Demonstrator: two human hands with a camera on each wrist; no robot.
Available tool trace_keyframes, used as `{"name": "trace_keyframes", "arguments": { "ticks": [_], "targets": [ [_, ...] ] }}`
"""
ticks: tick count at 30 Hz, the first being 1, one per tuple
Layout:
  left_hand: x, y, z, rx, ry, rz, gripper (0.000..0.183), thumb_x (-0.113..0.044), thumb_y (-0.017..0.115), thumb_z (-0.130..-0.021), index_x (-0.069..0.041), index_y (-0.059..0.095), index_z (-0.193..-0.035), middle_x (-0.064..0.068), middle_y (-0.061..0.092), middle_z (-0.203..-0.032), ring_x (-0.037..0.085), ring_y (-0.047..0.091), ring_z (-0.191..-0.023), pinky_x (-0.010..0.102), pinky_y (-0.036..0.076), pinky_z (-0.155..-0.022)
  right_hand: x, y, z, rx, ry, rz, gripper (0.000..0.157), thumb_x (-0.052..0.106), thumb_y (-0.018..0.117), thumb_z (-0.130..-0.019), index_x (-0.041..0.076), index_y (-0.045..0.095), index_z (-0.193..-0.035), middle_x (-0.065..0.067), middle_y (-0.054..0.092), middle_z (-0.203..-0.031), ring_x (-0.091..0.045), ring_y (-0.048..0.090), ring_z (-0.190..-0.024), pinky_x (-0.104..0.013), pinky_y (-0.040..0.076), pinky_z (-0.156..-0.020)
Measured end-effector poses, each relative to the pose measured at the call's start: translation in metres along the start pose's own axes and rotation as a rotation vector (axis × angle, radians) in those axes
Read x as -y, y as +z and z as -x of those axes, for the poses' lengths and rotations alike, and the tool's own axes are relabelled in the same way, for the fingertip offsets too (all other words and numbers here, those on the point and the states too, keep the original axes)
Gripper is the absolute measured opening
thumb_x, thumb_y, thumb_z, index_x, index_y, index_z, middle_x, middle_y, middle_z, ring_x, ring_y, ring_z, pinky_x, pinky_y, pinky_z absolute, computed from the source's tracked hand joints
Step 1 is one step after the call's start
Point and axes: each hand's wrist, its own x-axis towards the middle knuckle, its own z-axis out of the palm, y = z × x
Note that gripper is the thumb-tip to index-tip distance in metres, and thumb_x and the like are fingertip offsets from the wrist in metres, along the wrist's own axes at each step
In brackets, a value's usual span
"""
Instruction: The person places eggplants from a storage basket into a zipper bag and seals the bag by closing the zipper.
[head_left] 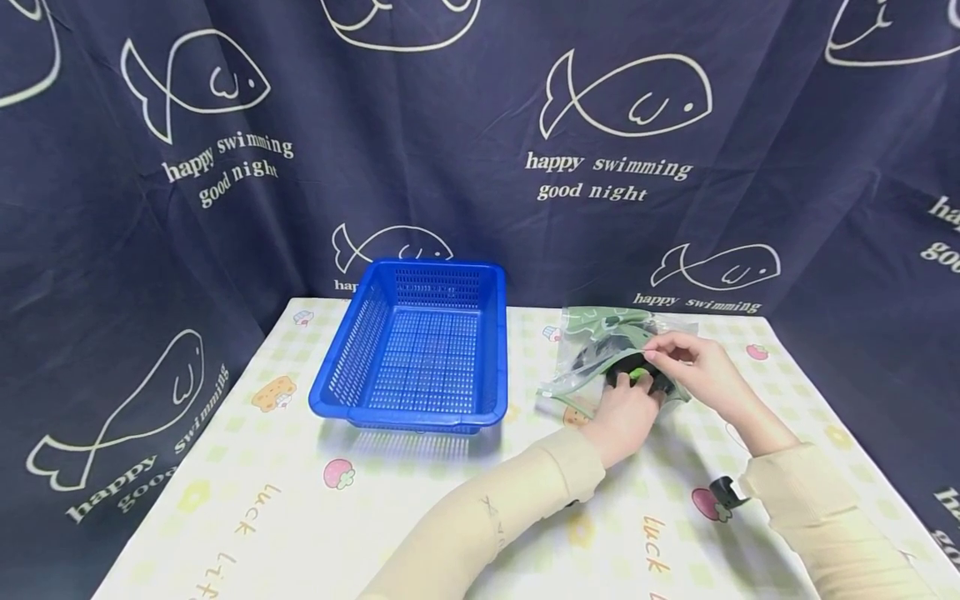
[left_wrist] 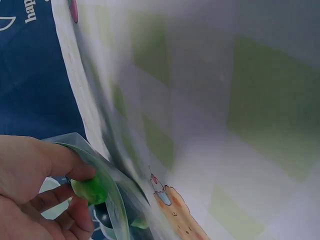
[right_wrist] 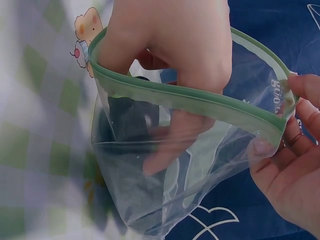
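Note:
A clear zip bag (head_left: 564, 383) with a green zip edge is held upright on the right side of the table, its mouth spread. My left hand (head_left: 624, 417) reaches in through the mouth. In the left wrist view its thumb and fingers pinch a glossy bright green piece (left_wrist: 91, 191). Something dark (right_wrist: 131, 117) shows through the plastic beside those fingers; its kind is unclear. At the bag's right corner, my right hand (head_left: 696, 368) pinches the zip edge (right_wrist: 274, 126) between thumb and fingers.
A blue perforated basket (head_left: 501, 367) stands on the table to the left of the bag. The patterned tablecloth (head_left: 300, 517) lies beneath everything. A dark blue fish-print curtain (head_left: 480, 183) hangs right behind the table. A black clip-like part (head_left: 726, 493) sits by the right cuff.

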Motion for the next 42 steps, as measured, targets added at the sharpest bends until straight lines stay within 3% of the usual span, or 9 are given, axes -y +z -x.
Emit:
{"name": "trace_keyframes", "arguments": {
  "ticks": [4,10,17,27,35,42],
  "targets": [
    [0.000,0.003,-0.004,0.010,0.008,-0.023,0.031,-0.030,0.052,-0.088,-0.037,0.049,-0.117,-0.008,0.043,-0.122,0.020,0.046,-0.099,0.036,0.045,-0.078,0.004,0.000,0.000,0.002,0.001,0.002,0.013,0.018,0.063,-0.082,0.011,0.066,-0.093,0.004,0.064,-0.089,0.001,0.057,-0.072,-0.011,0.041,-0.066],
    [0.003,0.006,-0.006,0.031,0.023,-0.025,0.034,-0.030,0.050,-0.089,-0.038,0.047,-0.121,-0.006,0.041,-0.127,0.019,0.044,-0.102,0.035,0.043,-0.081,0.028,-0.001,0.004,0.000,0.003,0.006,0.012,0.011,0.062,-0.082,0.005,0.065,-0.093,-0.008,0.063,-0.089,-0.003,0.057,-0.070,-0.013,0.041,-0.064],
    [0.011,0.006,-0.002,0.013,0.032,0.014,0.031,-0.029,0.049,-0.089,-0.036,0.048,-0.119,-0.006,0.043,-0.122,0.017,0.045,-0.099,0.033,0.045,-0.076,0.034,-0.002,0.004,0.006,0.012,0.012,0.013,0.012,0.062,-0.083,0.005,0.065,-0.093,-0.009,0.064,-0.088,-0.003,0.057,-0.070,-0.013,0.042,-0.064],
    [0.033,-0.016,0.024,-0.048,0.123,0.017,0.031,-0.025,0.053,-0.088,-0.027,0.047,-0.118,-0.002,0.045,-0.118,0.016,0.050,-0.095,0.027,0.047,-0.073,0.031,-0.003,0.003,-0.006,0.017,0.000,0.013,0.012,0.062,-0.082,0.004,0.065,-0.093,-0.008,0.063,-0.085,-0.005,0.056,-0.067,-0.014,0.041,-0.061],
    [0.046,-0.024,0.047,-0.148,0.195,-0.045,0.027,-0.022,0.058,-0.084,-0.024,0.050,-0.110,-0.002,0.049,-0.107,0.015,0.049,-0.081,0.025,0.044,-0.063,0.001,-0.004,-0.001,-0.003,0.026,-0.005,0.015,0.021,0.063,-0.083,0.012,0.066,-0.095,0.005,0.063,-0.090,-0.002,0.057,-0.071,-0.014,0.041,-0.062],
    [0.064,-0.032,0.065,-0.159,0.155,0.004,0.038,-0.019,0.065,-0.078,-0.022,0.046,-0.111,-0.002,0.047,-0.105,0.014,0.047,-0.085,0.024,0.043,-0.062,-0.005,-0.007,0.003,0.001,0.021,0.004,0.017,0.025,0.062,-0.083,0.014,0.065,-0.095,0.012,0.061,-0.090,-0.001,0.057,-0.072,-0.014,0.042,-0.062]
  ]
}}
